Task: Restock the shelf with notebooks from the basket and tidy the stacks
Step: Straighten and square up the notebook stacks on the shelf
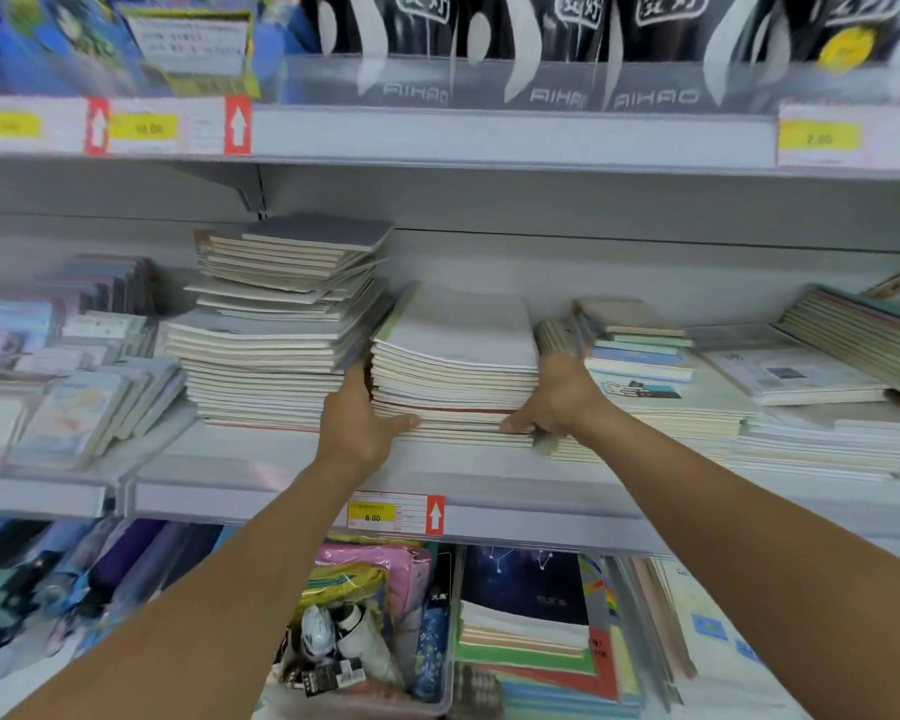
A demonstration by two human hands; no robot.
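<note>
Flanking the notebook stack (455, 376): left hand (357, 423), right hand (557, 394).

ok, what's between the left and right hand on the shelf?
In the head view, one stack of pale notebooks sits between the left hand and the right hand; each hand clasps one side of it.

The flat paper notebooks of the middle stack (455, 376) have pale grey covers and cream page edges, with one thin red stripe low in the pile. The long metal shelf (292, 467) is light grey, and its small paper price label (396, 513) is yellow, white and red with a white arrow. Below lies a dark navy rectangular notebook (526, 584) patterned with white constellations.
</note>
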